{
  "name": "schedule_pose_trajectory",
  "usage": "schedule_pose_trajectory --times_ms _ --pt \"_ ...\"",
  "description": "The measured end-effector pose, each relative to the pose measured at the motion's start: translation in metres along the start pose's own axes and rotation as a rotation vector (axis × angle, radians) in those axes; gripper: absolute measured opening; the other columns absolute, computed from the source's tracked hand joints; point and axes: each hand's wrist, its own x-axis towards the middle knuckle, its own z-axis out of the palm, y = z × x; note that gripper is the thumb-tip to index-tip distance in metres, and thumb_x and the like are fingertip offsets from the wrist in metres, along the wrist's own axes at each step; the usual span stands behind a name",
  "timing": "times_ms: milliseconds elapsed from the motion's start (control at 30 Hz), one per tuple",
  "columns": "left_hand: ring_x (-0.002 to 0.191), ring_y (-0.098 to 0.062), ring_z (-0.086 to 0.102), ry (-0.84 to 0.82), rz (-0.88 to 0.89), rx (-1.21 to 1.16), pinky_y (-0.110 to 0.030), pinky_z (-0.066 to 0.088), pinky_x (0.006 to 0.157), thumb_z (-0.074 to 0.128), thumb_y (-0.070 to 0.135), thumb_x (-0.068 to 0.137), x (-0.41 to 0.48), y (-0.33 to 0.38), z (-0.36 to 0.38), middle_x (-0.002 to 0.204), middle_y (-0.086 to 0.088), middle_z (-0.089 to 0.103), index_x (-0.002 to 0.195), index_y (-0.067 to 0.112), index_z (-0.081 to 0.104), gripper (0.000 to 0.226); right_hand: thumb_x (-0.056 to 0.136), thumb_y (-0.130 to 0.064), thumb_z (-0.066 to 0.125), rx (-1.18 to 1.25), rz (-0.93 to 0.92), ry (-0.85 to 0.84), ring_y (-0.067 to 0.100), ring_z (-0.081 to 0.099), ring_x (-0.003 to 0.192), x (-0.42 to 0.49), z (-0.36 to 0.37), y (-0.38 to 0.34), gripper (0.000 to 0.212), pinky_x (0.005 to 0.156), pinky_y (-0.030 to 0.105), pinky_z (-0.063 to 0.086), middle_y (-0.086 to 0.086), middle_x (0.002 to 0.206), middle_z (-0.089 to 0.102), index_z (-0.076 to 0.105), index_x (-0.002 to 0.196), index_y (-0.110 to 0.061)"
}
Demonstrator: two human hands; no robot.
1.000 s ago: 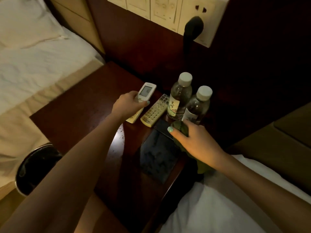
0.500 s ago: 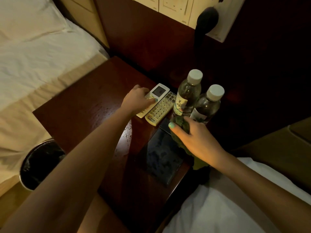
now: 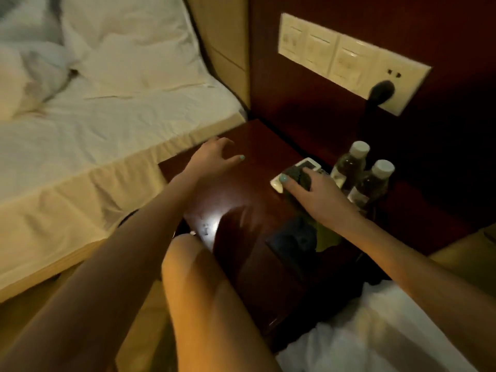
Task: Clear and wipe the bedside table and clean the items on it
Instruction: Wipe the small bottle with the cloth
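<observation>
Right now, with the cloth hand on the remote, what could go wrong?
1. The right hand presses a green cloth onto the white remote, and two capped water bottles stand just beyond it; a wipe stroke that way could knock one over.
2. The remote lies loose on the glossy bedside table, and the left hand is off it, so it may skid.

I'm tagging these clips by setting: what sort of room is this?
Likely a hotel bedroom: a white-sheeted bed beside a dark bedside table, a wall switch panel, and two water bottles.
</observation>
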Motion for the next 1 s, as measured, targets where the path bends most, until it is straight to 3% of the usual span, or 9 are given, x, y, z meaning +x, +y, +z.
schedule_pose_trajectory --times_ms 200,300,367,467,567,667,767,867,1000 --pt "0.097 -0.016 0.058 0.218 -0.135 -0.11 -0.027 0.044 0.082 0.063 0.039 0.092 -0.112 -0.068 -0.098 0.116 -0.004 0.058 0.129 0.014 0.057 0.045 0.088 -0.063 0.048 -0.085 -0.286 -0.094 0.01 0.056 0.072 0.012 0.056 -0.11 0.045 0.058 0.024 0.042 -0.001 0.082 0.062 0.059 0.094 -0.02" --pt "0.098 -0.014 0.057 0.309 -0.23 -0.111 -0.028 0.046 0.084 0.063 0.043 0.091 -0.175 -0.102 -0.13 0.116 0.0 0.056 0.132 0.016 0.053 0.05 0.089 -0.059 0.05 -0.017 -0.366 -0.182 0.009 0.057 0.071 0.016 0.099 -0.16 0.039 0.055 0.021 0.039 -0.004 0.077 0.059 0.055 0.084 -0.02" --pt "0.099 -0.014 0.057 0.353 -0.314 -0.083 -0.027 0.045 0.083 0.063 0.044 0.091 -0.219 -0.127 -0.146 0.117 -0.001 0.057 0.134 0.016 0.052 0.052 0.089 -0.06 0.047 0.038 -0.381 -0.282 0.006 0.059 0.072 0.016 0.135 -0.189 0.045 0.055 0.017 0.042 -0.004 0.08 0.061 0.056 0.093 -0.016" --pt "0.101 -0.017 0.058 0.4 -0.461 -0.055 -0.028 0.046 0.084 0.062 0.043 0.092 -0.28 -0.16 -0.16 0.12 -0.005 0.058 0.134 0.013 0.053 0.052 0.091 -0.069 0.029 0.043 -0.392 -0.399 0.019 0.063 0.091 0.012 0.193 -0.22 0.064 0.077 0.028 0.05 0.005 0.098 0.064 0.056 0.103 -0.012" --pt "0.103 -0.019 0.059 0.459 -0.631 -0.084 -0.03 0.046 0.086 0.062 0.041 0.092 -0.336 -0.196 -0.163 0.123 -0.007 0.058 0.134 0.012 0.053 0.052 0.101 -0.053 0.02 0.01 -0.367 -0.51 0.026 0.049 0.119 0.0 0.251 -0.243 0.058 0.088 0.027 0.031 0.012 0.132 0.052 0.047 0.132 -0.012" --pt "0.099 -0.016 0.056 0.511 -0.776 -0.156 -0.033 0.048 0.085 0.062 0.041 0.092 -0.376 -0.229 -0.151 0.122 -0.006 0.057 0.135 0.012 0.05 0.053 0.102 -0.039 0.035 -0.056 -0.369 -0.633 0.02 0.048 0.112 -0.005 0.305 -0.252 0.045 0.082 0.027 0.033 0.011 0.138 0.047 0.04 0.139 -0.014" --pt "0.104 -0.021 0.058 0.547 -0.864 -0.167 -0.037 0.048 0.089 0.064 0.038 0.091 -0.404 -0.266 -0.129 0.121 -0.008 0.058 0.134 0.01 0.051 0.052 0.095 -0.032 0.056 -0.04 -0.373 -0.719 0.023 0.048 0.123 -0.007 0.358 -0.255 0.051 0.086 0.028 0.039 0.007 0.14 0.045 0.038 0.141 -0.018" --pt "0.113 -0.025 0.055 0.487 -0.918 -0.106 -0.041 0.047 0.094 0.064 0.039 0.091 -0.423 -0.307 -0.102 0.125 -0.01 0.056 0.135 0.011 0.049 0.055 0.084 -0.025 0.072 0.001 -0.316 -0.77 0.025 0.056 0.114 -0.004 0.412 -0.25 0.048 0.091 0.037 0.049 0.007 0.125 0.058 0.051 0.126 -0.015" --pt "0.117 -0.024 0.052 0.408 -0.945 -0.134 -0.044 0.046 0.096 0.063 0.043 0.09 -0.429 -0.364 -0.073 0.128 -0.008 0.053 0.14 0.013 0.044 0.061 0.079 -0.026 0.074 0.022 -0.249 -0.761 0.025 0.061 0.101 0.009 0.48 -0.227 0.035 0.085 0.044 0.053 0.009 0.111 0.062 0.057 0.108 -0.017"
